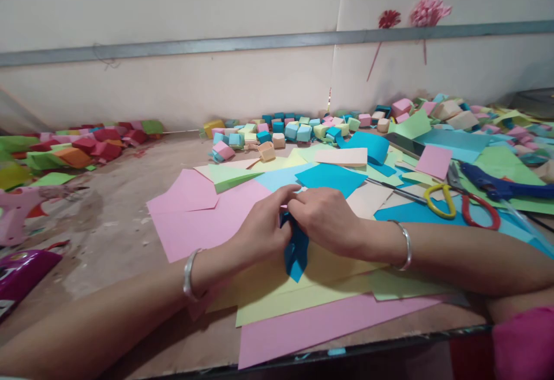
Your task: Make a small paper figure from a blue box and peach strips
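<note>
Between my two hands is a piece of folded dark blue paper [296,253], its pointed end hanging down toward me. My left hand [270,218] grips it from the left, thumb and fingers pinched against it. From the right, my right hand [324,215] curls over the top of the same piece, with its fingertips hidden. Under both hands lie overlapping sheets: a pink sheet [194,233] on the left and a yellow sheet [337,270] in front. Just beyond the hands rests a flat blue sheet [331,181].
To the right lie scissors with yellow and red handles [480,212], a blue glue gun [497,183] and a dark phone [404,144]. Small folded paper boxes [277,129] line the wall. At left are a pink glue gun [12,212] and a purple object [26,276].
</note>
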Demonstrator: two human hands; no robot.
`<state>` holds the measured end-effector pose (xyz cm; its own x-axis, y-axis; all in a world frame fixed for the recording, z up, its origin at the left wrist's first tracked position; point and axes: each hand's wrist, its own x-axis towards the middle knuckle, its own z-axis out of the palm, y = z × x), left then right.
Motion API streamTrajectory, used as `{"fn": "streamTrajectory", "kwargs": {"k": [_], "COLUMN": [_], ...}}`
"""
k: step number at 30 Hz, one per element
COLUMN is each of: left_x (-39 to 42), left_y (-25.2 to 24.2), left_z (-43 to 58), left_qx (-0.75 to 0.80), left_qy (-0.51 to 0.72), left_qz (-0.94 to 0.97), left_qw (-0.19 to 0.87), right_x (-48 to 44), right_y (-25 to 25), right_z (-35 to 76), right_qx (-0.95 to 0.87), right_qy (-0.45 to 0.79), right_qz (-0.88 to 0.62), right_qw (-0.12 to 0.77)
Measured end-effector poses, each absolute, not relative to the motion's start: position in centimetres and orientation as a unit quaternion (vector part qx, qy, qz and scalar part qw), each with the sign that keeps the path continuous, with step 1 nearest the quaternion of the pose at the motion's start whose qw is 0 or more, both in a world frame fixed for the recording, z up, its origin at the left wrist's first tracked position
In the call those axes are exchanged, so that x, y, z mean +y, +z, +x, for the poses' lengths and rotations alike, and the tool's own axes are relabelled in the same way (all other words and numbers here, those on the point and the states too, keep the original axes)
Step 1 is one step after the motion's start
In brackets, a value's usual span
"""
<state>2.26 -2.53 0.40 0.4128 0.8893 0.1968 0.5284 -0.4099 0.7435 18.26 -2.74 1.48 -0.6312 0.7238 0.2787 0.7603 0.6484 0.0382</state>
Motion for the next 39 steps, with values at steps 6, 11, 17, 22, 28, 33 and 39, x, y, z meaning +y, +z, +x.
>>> {"fn": "streamTrajectory", "kwargs": {"k": [6,11,17,22,28,33,39], "left_x": [-1.3,-1.6,-1.8,-2.2,-2.1,-2.1,-2.4], "left_y": [0.3,-1.1,-1.5,-0.8,-0.5,-0.4,-0.2], "left_z": [3.1,3.7,3.6,3.8,3.7,3.4,3.2], "left_qx": [0.373,0.365,0.408,0.356,0.37,0.358,0.317], "left_qy": [0.341,0.363,0.347,0.314,0.266,0.26,0.246], "left_qz": [0.459,0.313,0.358,0.325,0.279,0.26,0.263], "left_qw": [0.731,0.798,0.765,0.818,0.845,0.858,0.877], "right_x": [-1.7,-1.7,-1.5,-1.2,-1.6,-1.6,-1.5], "right_y": [1.3,1.3,0.9,0.4,0.9,0.2,-0.3], "right_z": [18.8,18.7,18.8,19.0,18.8,18.8,19.1], "right_qx": [-0.872,-0.886,-0.894,-0.901,-0.912,-0.926,-0.927], "right_qy": [-0.016,0.029,0.039,0.055,0.0,-0.075,-0.107], "right_qz": [-0.452,-0.434,-0.413,-0.377,-0.375,-0.331,-0.291], "right_qw": [0.189,0.159,0.172,0.206,0.167,0.165,0.213]}}
